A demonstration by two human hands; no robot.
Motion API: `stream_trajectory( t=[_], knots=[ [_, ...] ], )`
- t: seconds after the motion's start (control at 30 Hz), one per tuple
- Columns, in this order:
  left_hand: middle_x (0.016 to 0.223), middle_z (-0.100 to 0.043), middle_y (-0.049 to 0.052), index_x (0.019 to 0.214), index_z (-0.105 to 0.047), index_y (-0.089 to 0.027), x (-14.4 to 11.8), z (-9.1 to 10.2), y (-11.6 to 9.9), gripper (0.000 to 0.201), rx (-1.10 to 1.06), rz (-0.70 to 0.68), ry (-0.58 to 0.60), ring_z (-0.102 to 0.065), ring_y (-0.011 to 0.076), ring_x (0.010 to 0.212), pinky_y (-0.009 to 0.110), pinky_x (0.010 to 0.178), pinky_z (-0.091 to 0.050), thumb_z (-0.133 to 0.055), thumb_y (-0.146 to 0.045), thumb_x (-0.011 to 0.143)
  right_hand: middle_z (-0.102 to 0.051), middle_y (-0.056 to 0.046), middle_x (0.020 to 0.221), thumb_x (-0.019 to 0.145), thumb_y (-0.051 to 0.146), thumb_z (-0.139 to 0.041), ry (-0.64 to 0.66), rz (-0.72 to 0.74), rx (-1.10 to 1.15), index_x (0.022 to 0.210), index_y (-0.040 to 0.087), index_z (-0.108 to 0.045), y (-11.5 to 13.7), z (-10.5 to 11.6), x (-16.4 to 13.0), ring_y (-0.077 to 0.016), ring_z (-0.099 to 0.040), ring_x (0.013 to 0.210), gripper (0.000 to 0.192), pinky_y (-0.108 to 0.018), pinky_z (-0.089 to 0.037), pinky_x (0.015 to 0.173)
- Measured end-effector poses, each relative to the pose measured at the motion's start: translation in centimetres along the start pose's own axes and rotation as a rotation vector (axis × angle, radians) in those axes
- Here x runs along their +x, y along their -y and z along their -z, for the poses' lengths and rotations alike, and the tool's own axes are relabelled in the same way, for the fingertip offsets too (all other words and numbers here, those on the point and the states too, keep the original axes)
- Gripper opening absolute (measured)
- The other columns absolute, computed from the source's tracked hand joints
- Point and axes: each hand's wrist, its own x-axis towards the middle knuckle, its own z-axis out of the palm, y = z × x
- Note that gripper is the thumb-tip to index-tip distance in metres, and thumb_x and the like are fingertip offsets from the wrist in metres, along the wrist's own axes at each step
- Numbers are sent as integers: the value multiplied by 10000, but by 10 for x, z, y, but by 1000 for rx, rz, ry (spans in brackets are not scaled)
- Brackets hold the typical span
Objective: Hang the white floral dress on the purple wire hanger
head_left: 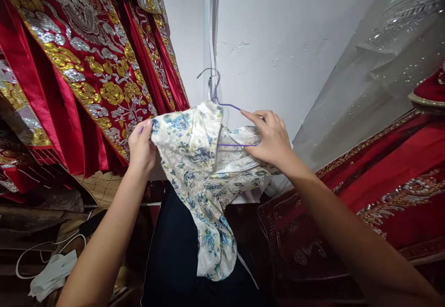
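White wall (pixel 278 42) fills the background, slightly scuffed, with a pale cord or strip (pixel 212 28) running down it near 12 o'clock. Red robes with gold and silver embroidery (pixel 86 66) hang at 10 o'clock; more red embroidered fabric (pixel 392 182) lies at 3 to 4 o'clock, and a sheer sequinned cloth (pixel 389 52) sits at 2 o'clock. I'm holding a floral garment (pixel 198 168), white with blue and green flowers, dead centre, draped on a purple wire hanger (pixel 225 112) whose hook points up toward 12. My left hand (pixel 142 147) is closed, pinching the garment's left edge together with the hanger end, thumb on top. My right hand (pixel 269 137) is on the hanger's right shoulder, fingers (pixel 252 117) curled over the wire and cloth, grip looks loose. The garment's tail hangs down toward 6 o'clock over a dark cloth (pixel 174 251). At 8 o'clock, low down, a white cable (pixel 45 246) and a crumpled white mask-like piece (pixel 55 274) lie on cluttered bundles. Can't tell whether the hook is caught on anything.
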Motion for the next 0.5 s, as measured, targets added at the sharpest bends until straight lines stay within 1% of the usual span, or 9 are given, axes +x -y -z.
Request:
stream_trajectory(
  t=[0.07,0.1,0.2,0.27,0.37,0.43,0.5],
  knots=[
    [777,-633,7,886,-696,-172,5,-14,-9,279,69,-37,84,-563,105,621,208,557,-441,-818,-379,744,-486,-101,1264,669,249,-696,-46,-51,-6,1503,357,-430,-7,10,-4,-384,-498,1170,881,-575,-416,961],
    [740,-608,2,877,-694,-172,10,-22,-13,258,113,-62,104,-527,99,580,207,519,-404,-799,-380,766,-485,-103,1257,671,253,-695,-59,-74,-8,1497,359,-440,-11,14,-5,-388,-499,1164,871,-585,-421,950],
    [670,-551,-11,848,-679,-169,28,-40,-19,199,216,-160,97,-447,89,528,205,479,-327,-748,-354,819,-494,-107,1239,671,257,-693,-56,-129,3,1481,358,-467,-21,20,3,-388,-511,1129,847,-596,-436,917],
    [676,-549,-9,832,-663,-163,41,-46,-19,171,237,-207,61,-454,93,550,205,503,-343,-720,-324,838,-510,-100,1225,655,250,-697,-38,-140,25,1469,358,-485,-24,20,16,-380,-523,1107,848,-589,-440,914],
    [736,-576,3,823,-640,-155,54,-43,-12,142,222,-239,-53,-504,105,626,210,583,-406,-682,-287,853,-521,-92,1232,618,242,-706,-26,-115,36,1459,350,-504,-18,15,36,-376,-526,1102,872,-565,-436,923],
    [763,-583,3,824,-627,-154,57,-34,-7,132,213,-256,-143,-524,106,670,210,632,-429,-668,-276,852,-523,-95,1240,605,237,-706,-11,-91,23,1465,340,-502,-8,12,45,-378,-520,1104,889,-549,-431,920],
    [758,-577,-6,821,-618,-155,54,-22,-2,138,208,-261,-195,-524,100,676,205,648,-432,-674,-280,839,-525,-99,1243,604,230,-699,10,-72,8,1474,330,-493,2,10,47,-375,-517,1100,900,-534,-427,914]
  ],
)
